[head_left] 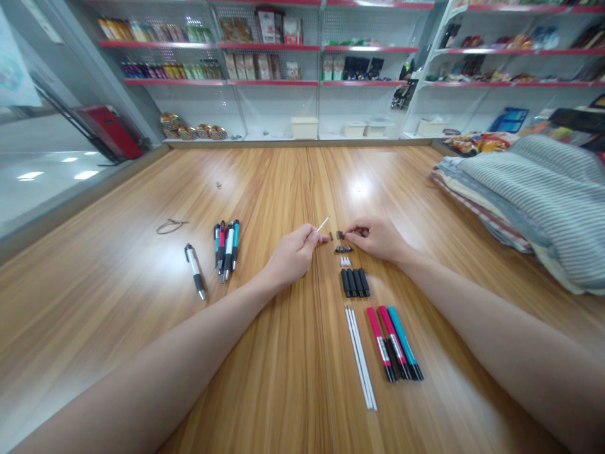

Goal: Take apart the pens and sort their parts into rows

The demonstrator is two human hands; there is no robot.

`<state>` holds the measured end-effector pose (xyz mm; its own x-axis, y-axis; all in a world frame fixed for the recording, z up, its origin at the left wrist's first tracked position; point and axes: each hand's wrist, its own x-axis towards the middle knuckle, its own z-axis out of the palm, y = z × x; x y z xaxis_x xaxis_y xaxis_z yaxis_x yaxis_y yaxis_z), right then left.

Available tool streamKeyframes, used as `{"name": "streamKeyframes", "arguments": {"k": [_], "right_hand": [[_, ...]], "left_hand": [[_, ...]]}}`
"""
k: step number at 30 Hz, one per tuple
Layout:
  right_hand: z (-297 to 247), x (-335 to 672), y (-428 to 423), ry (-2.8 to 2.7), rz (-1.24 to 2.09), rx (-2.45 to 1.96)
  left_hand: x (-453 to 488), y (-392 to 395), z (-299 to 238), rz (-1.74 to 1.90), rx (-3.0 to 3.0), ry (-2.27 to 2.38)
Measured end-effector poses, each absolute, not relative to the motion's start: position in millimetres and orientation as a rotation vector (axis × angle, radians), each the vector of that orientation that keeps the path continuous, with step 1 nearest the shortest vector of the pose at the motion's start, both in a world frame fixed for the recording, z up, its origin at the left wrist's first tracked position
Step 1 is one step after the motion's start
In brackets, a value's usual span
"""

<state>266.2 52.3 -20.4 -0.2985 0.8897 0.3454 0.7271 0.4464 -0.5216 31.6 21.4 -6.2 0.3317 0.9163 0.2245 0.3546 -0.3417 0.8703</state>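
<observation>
My left hand (295, 252) pinches a thin white pen refill (323, 223), its tip pointing up and to the right. Across from it, my right hand (378, 238) has thumb and fingertips closed at a small group of springs (339, 234). One more spring (331, 236) lies by my left fingertips. Below them sit dark metallic cone tips (343, 249), small white plastic pieces (345, 261) and several black rubber grips (355, 283) in a row. Nearer to me lie white refills (361, 359), two pink pen barrels (380, 340) and a teal pen barrel (403, 337).
On the left are a bunch of pens (227, 246), a single white-and-black pen (195, 271) and a looped cord (171, 225). Folded striped cloth (543, 189) fills the table's right side. Stocked shelves (269, 82) stand beyond the wooden table (265, 378).
</observation>
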Motion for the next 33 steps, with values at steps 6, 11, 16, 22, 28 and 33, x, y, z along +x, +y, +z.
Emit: {"name": "streamKeyframes", "arguments": {"k": [6,11,16,22,28,33], "right_hand": [[-22.2,266.7,53.8,-2.088,0.352,-1.361],[-20.0,266.2,52.0,-2.099,0.341,-1.359],[-21.1,266.3,52.5,-2.096,0.341,-1.367],[-22.8,266.3,54.3,-2.102,0.360,-1.354],[-22.2,265.9,52.6,-2.103,0.354,-1.354],[-22.0,266.2,51.1,-2.100,0.363,-1.365]], "left_hand": [[40.3,31.6,-10.9,0.968,1.829,1.164],[50.7,40.0,-13.5,0.966,1.811,1.191],[48.1,37.9,-14.0,0.941,1.836,1.139],[43.1,35.3,-10.4,0.908,1.925,1.126],[43.7,35.2,-10.5,0.904,1.877,1.104],[44.7,34.6,-7.9,0.926,1.847,1.073]]}}
